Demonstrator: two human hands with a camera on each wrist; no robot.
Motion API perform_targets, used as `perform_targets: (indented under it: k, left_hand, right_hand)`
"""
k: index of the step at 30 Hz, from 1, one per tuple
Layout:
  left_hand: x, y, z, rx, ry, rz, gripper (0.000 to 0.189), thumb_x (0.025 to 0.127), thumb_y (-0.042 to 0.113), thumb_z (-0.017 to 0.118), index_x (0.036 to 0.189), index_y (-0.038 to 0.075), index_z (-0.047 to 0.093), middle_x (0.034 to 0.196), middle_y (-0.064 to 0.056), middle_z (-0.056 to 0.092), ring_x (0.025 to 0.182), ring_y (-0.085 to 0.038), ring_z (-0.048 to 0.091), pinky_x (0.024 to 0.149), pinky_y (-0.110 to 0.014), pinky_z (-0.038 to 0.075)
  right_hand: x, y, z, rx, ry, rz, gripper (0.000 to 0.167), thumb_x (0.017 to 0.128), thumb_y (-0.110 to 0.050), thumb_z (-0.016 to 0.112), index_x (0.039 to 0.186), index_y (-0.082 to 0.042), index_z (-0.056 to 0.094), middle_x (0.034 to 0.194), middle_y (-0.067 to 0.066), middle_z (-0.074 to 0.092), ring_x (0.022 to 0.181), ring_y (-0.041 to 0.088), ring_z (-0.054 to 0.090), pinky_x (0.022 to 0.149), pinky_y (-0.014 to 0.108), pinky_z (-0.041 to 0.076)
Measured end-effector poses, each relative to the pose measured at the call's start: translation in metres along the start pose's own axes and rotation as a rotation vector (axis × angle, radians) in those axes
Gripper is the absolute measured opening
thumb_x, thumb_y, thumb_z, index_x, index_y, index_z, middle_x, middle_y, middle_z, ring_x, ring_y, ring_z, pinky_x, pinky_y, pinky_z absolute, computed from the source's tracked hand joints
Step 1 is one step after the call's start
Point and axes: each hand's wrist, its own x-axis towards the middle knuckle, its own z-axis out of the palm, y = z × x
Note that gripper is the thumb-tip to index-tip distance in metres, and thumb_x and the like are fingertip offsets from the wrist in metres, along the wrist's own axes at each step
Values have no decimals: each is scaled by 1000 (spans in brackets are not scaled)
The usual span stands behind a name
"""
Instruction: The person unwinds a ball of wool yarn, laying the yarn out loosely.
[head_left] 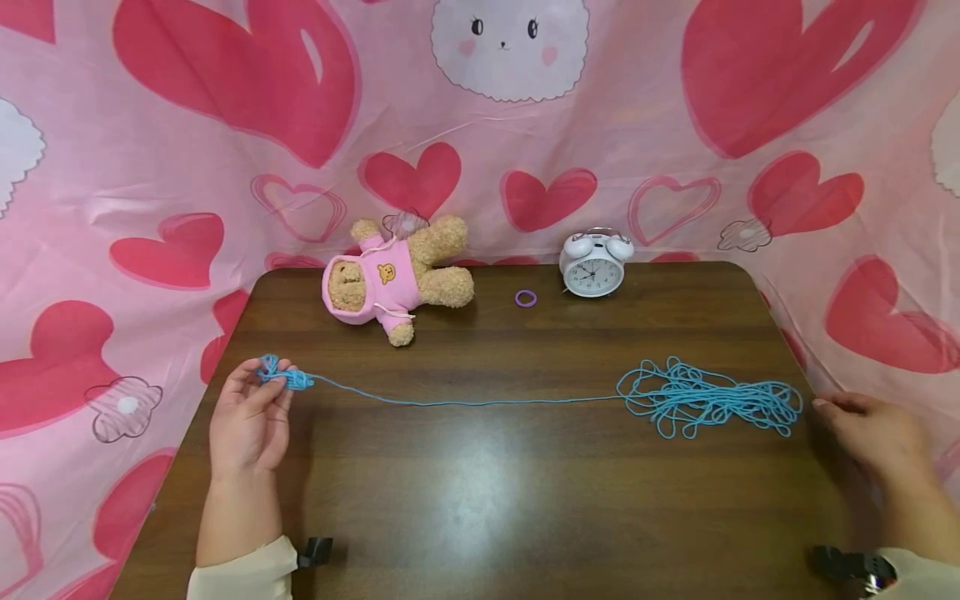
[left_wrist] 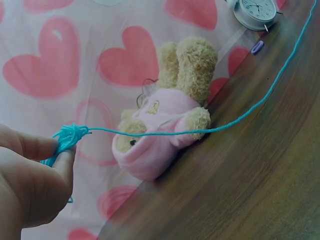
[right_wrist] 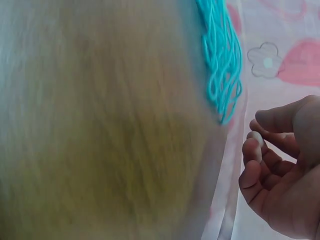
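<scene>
Between thumb and fingers, my left hand point(head_left: 251, 421) pinches a small wound bundle of blue cord point(head_left: 296, 380). In the left wrist view this bundle point(left_wrist: 72, 136) shows at the fingertips. A single strand point(head_left: 480, 403) runs from it across the table to a larger, loosely looped heap of the same cord point(head_left: 705, 402) on the right. Just beyond the heap's right end, at the table's right edge, is my right hand point(head_left: 881, 429). Its fingers are loosely curled and hold nothing; in the right wrist view the hanging loops point(right_wrist: 222, 65) are apart from the fingers.
A teddy bear in a pink hoodie point(head_left: 393, 279) lies on its back at the far left of the brown table point(head_left: 465, 517). A purple ring point(head_left: 526, 298) and a white alarm clock point(head_left: 594, 265) are along the back. Pink heart-patterned cloth point(head_left: 645, 100) hangs behind and beside the table.
</scene>
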Motion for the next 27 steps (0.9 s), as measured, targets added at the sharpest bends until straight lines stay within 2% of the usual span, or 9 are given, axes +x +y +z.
perform_targets:
  k: [3, 6, 8, 10, 13, 15, 20, 24, 27]
  left_hand:
    - [0, -1, 2, 4, -5, 0, 34, 94, -29, 44, 110, -3, 59, 106, -19, 59, 90, -33, 75, 80, -35, 63]
    - [0, -2, 4, 10, -10, -1, 34, 93, -29, 45, 111, -3, 58, 107, -19, 59, 90, -33, 75, 81, -35, 63]
    - [0, -2, 5, 14, -13, -1, 34, 93, -29, 46, 112, -3, 57, 107, -18, 59, 91, -33, 75, 81, -36, 63]
    - [0, -2, 6, 22, -14, 0, 33, 93, -28, 47, 112, -3, 57, 107, -18, 59, 91, -32, 74, 82, -35, 63]
    - [0, -3, 7, 33, -14, -2, 32, 94, -27, 47, 112, -3, 57, 107, -17, 59, 91, -31, 74, 83, -35, 62]
    - [-1, -3, 7, 41, -19, -7, 31, 94, -26, 47, 112, -3, 56, 108, -17, 59, 92, -30, 74, 84, -35, 62]
    - [-2, -5, 8, 71, -31, -24, 31, 95, -24, 49, 114, -1, 56, 110, -16, 59, 95, -28, 74, 86, -34, 61]
    - [-2, -8, 11, 64, -38, -26, 31, 95, -25, 49, 113, -1, 57, 109, -16, 59, 95, -29, 74, 86, -34, 61]
    - [-1, -11, 14, 62, -46, -24, 32, 95, -26, 48, 112, -2, 57, 109, -17, 59, 94, -29, 74, 86, -34, 61]
  right_hand:
    - [-1, -10, 6, 62, 15, -15, 58, 102, -41, 60, 128, 11, 62, 90, 16, 75, 78, 18, 60, 59, 29, 45]
    - [-4, -21, 12, 93, 37, -71, 51, 102, -38, 61, 124, 8, 66, 85, 5, 74, 70, -5, 49, 58, 25, 44]
    - [-7, -30, 15, 61, 66, -146, 47, 102, -36, 62, 122, 6, 69, 91, 15, 76, 69, -14, 44, 59, 26, 42]
    - [-10, -40, 18, 49, 74, -184, 46, 102, -37, 63, 123, 3, 70, 101, 24, 75, 72, -12, 44, 59, 28, 41]
    - [-13, -55, 24, 50, 88, -221, 46, 102, -39, 64, 125, 1, 71, 108, 27, 73, 74, -11, 46, 59, 26, 43]
    - [-15, -65, 29, 59, 95, -248, 44, 102, -37, 65, 124, 0, 71, 106, 26, 74, 73, -8, 47, 58, 24, 43]
    - [-19, -87, 43, 86, 113, -331, 36, 101, -31, 67, 120, -1, 74, 101, 21, 76, 70, -15, 47, 57, 20, 43]
    - [-23, -105, 51, 109, 100, -345, 36, 102, -35, 67, 121, -5, 75, 106, 18, 76, 75, -20, 47, 62, 19, 44]
    - [-25, -121, 56, 119, 94, -351, 37, 101, -38, 67, 121, -8, 75, 104, 15, 77, 77, -16, 51, 64, 21, 45]
